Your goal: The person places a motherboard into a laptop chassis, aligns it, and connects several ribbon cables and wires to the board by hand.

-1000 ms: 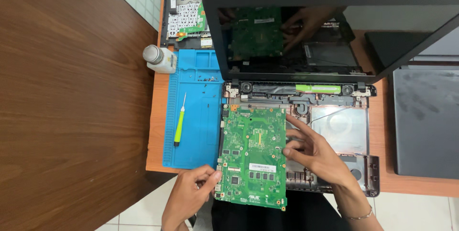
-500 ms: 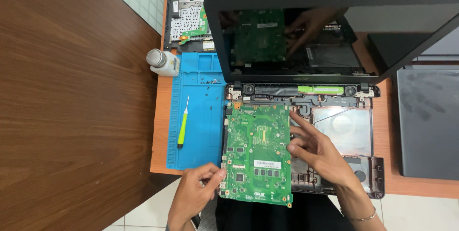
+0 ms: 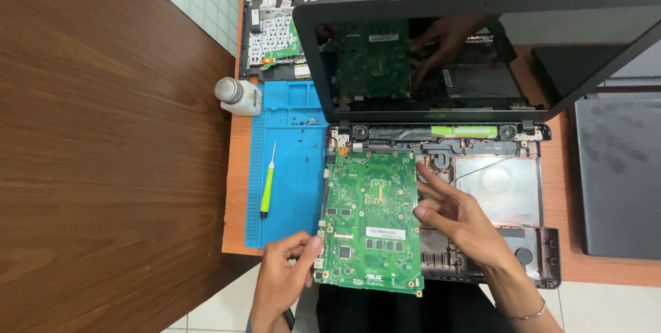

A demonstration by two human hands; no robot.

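Green circuit board (image 3: 372, 219): lies over the left half of the opened laptop base (image 3: 496, 195), its lower edge jutting past the near edge of the bench (image 3: 237, 168); it sits a little tilted, not seated flat in the shell.
Left hand (image 3: 282, 274): grip closed lightly on the board's lower left corner, thumb and fingertips pinching the edge, apparently so the faces of the board go untouched.
Right hand (image 3: 458, 219): grip released, fingers spread and pressed along the board's right edge, seemingly steadying it against the base rather than clasping it.
Laptop screen (image 3: 475, 50): stands open at the far side of the base, dark, mirroring the board and a hand.
Blue work mat (image 3: 289, 161): just left of the base, at the bench's left edge; small loose screws (image 3: 303, 122) sit near its far end, likely kept there so they do not roll away.
Green-handled screwdriver (image 3: 267, 185): lies on the mat, set down within reach.
Small white bottle (image 3: 237, 95): on its side at the mat's far left corner.
Removed keyboard panel (image 3: 275, 30): at the far edge of the bench, underside up.
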